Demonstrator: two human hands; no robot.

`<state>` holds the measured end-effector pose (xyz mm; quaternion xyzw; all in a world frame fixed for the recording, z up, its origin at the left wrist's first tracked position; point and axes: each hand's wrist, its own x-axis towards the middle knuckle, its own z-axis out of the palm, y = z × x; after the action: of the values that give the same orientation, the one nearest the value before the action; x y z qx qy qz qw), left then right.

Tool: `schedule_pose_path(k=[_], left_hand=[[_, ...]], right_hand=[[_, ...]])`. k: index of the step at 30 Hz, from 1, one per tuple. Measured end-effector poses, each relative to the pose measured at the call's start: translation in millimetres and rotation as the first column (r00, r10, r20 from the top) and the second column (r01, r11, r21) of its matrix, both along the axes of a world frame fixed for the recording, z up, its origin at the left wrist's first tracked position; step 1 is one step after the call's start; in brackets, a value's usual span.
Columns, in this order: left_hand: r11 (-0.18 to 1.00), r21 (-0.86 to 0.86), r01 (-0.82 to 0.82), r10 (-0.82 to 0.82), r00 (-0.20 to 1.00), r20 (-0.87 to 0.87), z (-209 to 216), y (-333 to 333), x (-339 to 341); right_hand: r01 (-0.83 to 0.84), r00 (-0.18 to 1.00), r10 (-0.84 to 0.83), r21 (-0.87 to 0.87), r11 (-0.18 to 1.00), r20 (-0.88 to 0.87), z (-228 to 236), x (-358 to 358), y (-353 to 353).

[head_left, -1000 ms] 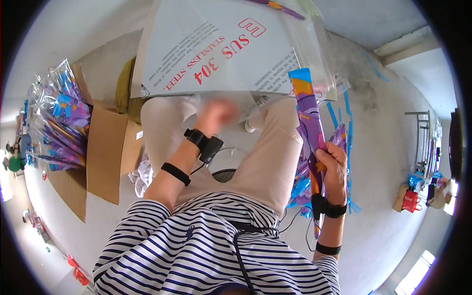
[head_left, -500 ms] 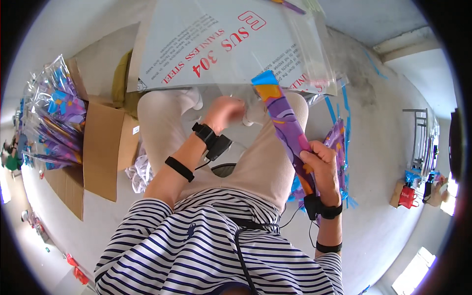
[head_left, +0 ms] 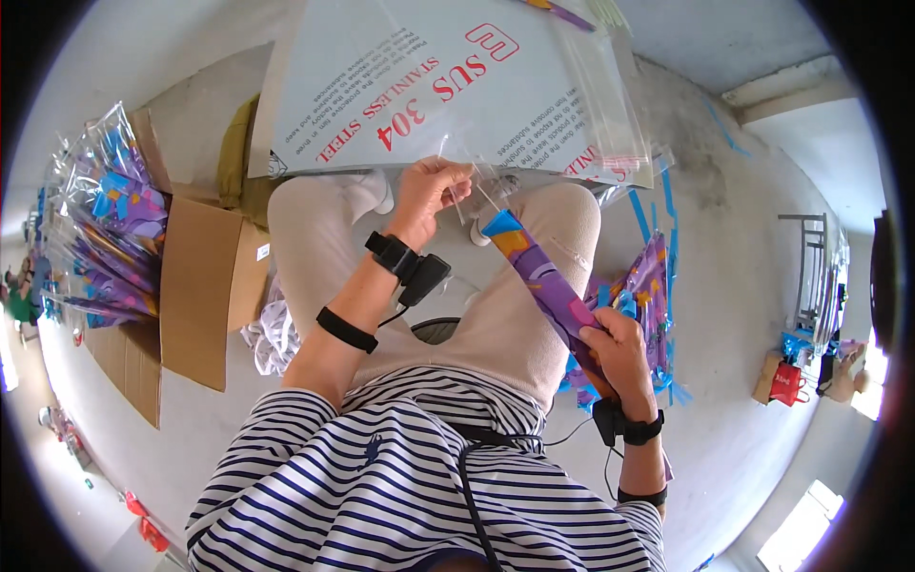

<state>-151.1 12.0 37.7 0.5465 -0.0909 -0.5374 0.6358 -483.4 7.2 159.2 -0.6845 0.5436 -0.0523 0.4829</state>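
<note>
1. Purple strip (head_left: pixel 543 281): over the right thigh (head_left: pixel 564 227), blue end (head_left: pixel 499 224) toward the clear plastic (head_left: pixel 487 187).
2. Right hand (head_left: pixel 620 351): closed round its lower part, seemingly to leave that end free.
3. Left hand (head_left: pixel 427 195): pinching the plastic, apparently steadying it.

i have a pale grey counter (head_left: pixel 381 86) on my feed, printed in red and black; clear plastic sleeves (head_left: pixel 618 114) lie along its right side, and a purple-and-orange strip (head_left: pixel 569 14) lies toward its far end.
</note>
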Motion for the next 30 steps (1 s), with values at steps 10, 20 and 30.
schedule_pose_path(k=[10, 20, 30], left_hand=[[0.996, -0.015, 0.084, -0.083, 0.993, 0.089, 3, 1, -5], [0.976, -0.020, 0.217, -0.217, 0.974, -0.064, 29, 10, -4], [0.938, -0.173, 0.301, -0.322, 0.940, -0.110, 27, 12, -9]], right_hand=[[0.001, 1.000, -0.001, -0.014, 1.000, 0.027, 1, 8, -1], [0.124, 0.990, -0.133, 0.156, 0.980, 0.049, -10, 15, -3], [0.151, 0.946, -0.237, 0.347, 0.926, 0.222, -11, 24, -1]])
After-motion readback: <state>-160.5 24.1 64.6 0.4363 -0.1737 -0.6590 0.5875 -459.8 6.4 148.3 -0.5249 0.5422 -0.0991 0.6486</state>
